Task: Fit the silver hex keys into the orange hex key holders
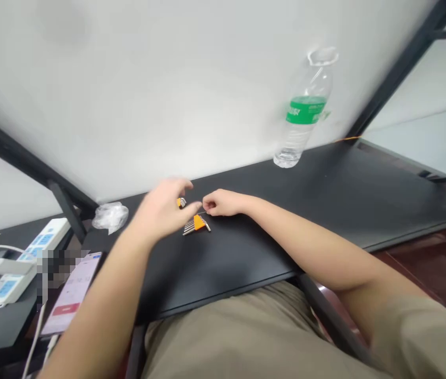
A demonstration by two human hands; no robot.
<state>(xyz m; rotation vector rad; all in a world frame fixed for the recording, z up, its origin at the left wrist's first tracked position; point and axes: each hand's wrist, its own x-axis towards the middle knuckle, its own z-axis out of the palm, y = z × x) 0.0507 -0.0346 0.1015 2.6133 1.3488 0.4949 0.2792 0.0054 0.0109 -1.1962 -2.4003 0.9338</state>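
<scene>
An orange holder [199, 222] with several metal hex keys in it lies on the black desk [223, 258]. My right hand [223, 203] is closed in a pinch just behind it, at a very thin hex key [203, 212] beside the holder. My left hand [165, 208] is open, thumb and fingers apart, above the desk to the left of the holder. Partly hidden behind the left hand is a second orange piece [179, 202] with short bent metal ends. The left hand is slightly blurred.
A clear bottle [305, 110] with a green label stands against the white wall. Crumpled clear plastic [110, 217] lies at the desk's left end. Lower left are a phone [71, 295] with a cable and a white power strip [45, 239]. Black frame bars rise on both sides.
</scene>
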